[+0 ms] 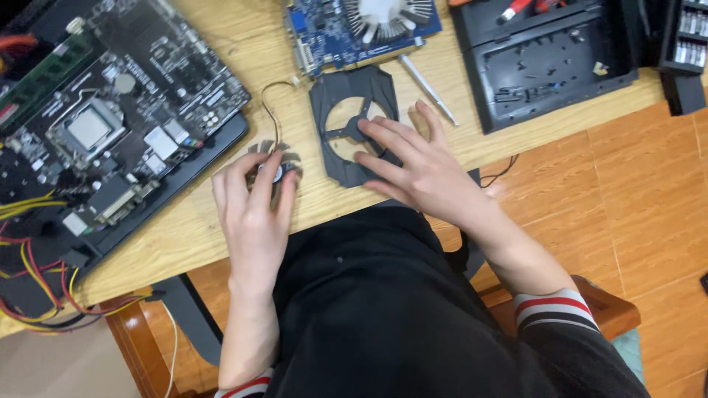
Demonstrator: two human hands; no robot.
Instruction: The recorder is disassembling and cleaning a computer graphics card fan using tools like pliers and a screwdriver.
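My left hand (253, 210) rests over a small grey cooling fan (289, 158) near the front edge of the wooden table (199, 221), fingers curled on its hub. A thin wire (267, 103) loops up from the fan. My right hand (413, 162) lies flat on a dark plastic fan shroud (335, 96) with a round opening, fingers spread and pressing on it. A blue graphics card (324, 33) with a silver finned heatsink (387, 18) lies just beyond the shroud.
A motherboard (110, 125) with a bare processor and coloured cables sits at the left. A screwdriver (428, 88) lies right of the shroud. A black tool case (546, 66) stands at the back right. Orange floor tiles (649, 191) lie below.
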